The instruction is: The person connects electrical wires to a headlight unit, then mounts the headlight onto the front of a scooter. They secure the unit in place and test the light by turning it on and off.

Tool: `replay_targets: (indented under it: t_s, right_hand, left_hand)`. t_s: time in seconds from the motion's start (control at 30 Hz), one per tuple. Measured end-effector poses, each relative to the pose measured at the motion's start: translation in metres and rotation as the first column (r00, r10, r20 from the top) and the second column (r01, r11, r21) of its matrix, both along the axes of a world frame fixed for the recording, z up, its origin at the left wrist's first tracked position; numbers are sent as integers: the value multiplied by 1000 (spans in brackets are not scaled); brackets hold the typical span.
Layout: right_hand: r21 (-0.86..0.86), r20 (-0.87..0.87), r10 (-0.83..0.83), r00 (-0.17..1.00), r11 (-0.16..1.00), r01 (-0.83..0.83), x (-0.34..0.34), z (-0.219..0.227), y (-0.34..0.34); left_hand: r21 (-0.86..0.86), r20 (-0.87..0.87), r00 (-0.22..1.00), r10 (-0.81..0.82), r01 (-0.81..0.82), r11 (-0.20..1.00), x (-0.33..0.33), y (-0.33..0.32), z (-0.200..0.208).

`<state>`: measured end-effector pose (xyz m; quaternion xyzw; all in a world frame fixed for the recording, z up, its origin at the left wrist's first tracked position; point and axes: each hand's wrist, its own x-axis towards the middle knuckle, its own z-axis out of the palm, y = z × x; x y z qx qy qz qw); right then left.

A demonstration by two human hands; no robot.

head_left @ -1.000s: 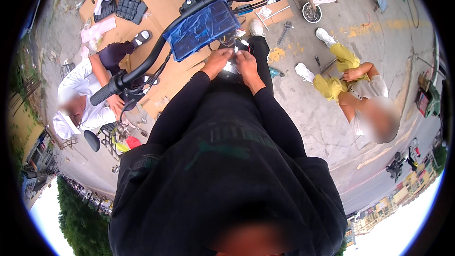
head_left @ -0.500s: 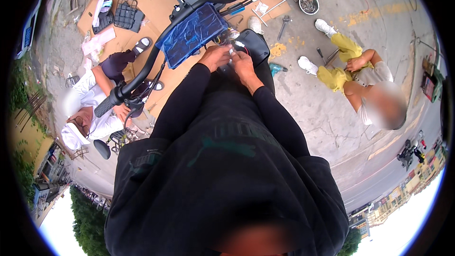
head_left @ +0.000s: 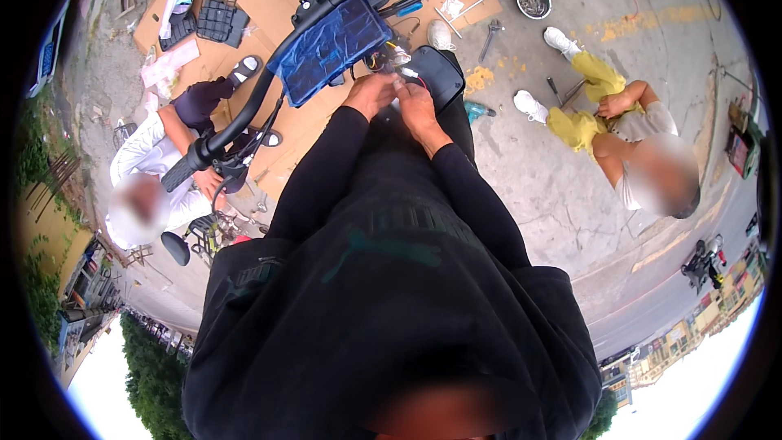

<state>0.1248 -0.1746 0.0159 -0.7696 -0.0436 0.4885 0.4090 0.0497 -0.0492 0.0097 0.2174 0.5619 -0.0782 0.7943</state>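
My left hand (head_left: 372, 95) and my right hand (head_left: 418, 108) meet fingertip to fingertip in front of my body. Both are closed in a pinch around a small white wire connector, mostly covered by the fingers. Just beyond them is a loose bunch of thin wires (head_left: 399, 55), with another white plug (head_left: 410, 72) on a red lead. A display wrapped in blue film (head_left: 332, 49) is mounted on the black handlebar (head_left: 269, 81), left of and above my hands. Beside my right hand lies a black, smooth panel (head_left: 441, 80).
A person in white (head_left: 151, 147) sits at the left; another, in yellow trousers (head_left: 601, 81), sits at the right. Cardboard (head_left: 273, 0) covers part of the ground, with a black wire basket (head_left: 217, 16) on it. A wrench (head_left: 490, 39) and teal drill (head_left: 479, 111) lie right of me.
My fingers have shifted slightly around the connector, and the white piece between them shows less. The handlebar and display sit slightly higher in view. The person at left has turned their head.
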Motion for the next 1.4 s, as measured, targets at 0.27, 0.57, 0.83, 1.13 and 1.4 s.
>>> replay_targets:
  t_s: [0.27,0.57,0.83,1.13,1.4]
  right_hand:
    - [95,109,-130,986,988,120,-17,12,-9]
    - [151,79,-325,942,938,311,-43,-21,-18]
    - [166,24,-376,926,915,367,-38,-16,-11]
    - [144,26,-421,906,899,414,-25,-9,-8]
    - [89,-30,-580,814,810,580,6,-12,8]
  left_hand:
    - [-39,61,988,143,-141,989,-7,5,-11]
    - [23,-4,1000,28,-28,999,37,-20,-9]
    - [92,-155,977,147,-134,987,60,-16,-2]
    - [26,-144,963,229,-227,973,47,-13,-28]
    - [-123,-88,982,166,-176,977,19,2,-16]
